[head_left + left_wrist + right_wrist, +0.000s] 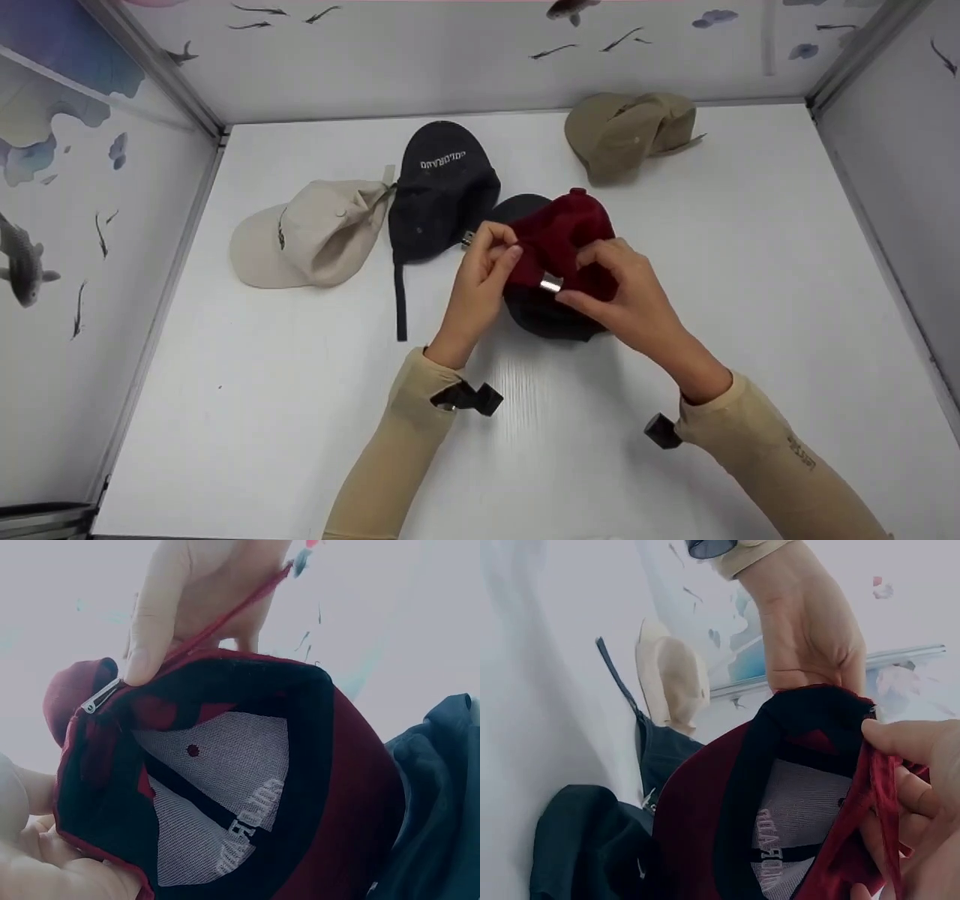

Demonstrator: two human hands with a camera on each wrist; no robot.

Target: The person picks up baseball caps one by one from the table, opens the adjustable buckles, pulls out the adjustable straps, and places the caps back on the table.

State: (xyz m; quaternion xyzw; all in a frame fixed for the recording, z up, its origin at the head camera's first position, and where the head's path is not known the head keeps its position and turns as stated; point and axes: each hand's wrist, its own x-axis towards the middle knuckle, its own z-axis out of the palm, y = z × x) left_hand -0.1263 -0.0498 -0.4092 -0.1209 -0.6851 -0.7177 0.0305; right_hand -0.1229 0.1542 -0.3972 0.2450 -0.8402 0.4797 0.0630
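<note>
Both hands hold a red cap (577, 225), its dark inner band and white mesh lining showing in the wrist views. My left hand (480, 277) grips the cap's edge on the left, thumb and index finger pinched together. At the right, my right hand (626, 292) pinches the cap's back edge, its thumb at a silver buckle (551, 283). A loose red strap (240, 611) runs across the right palm in the left wrist view. Beneath the red cap is a dark cap (555, 319), partly hidden.
A black cap (442, 195) with white lettering lies to the left, its strap trailing towards me. Beside it is a beige cap (315, 232). An olive-brown cap (630, 135) lies near the back wall. Printed panels enclose the white table (262, 420).
</note>
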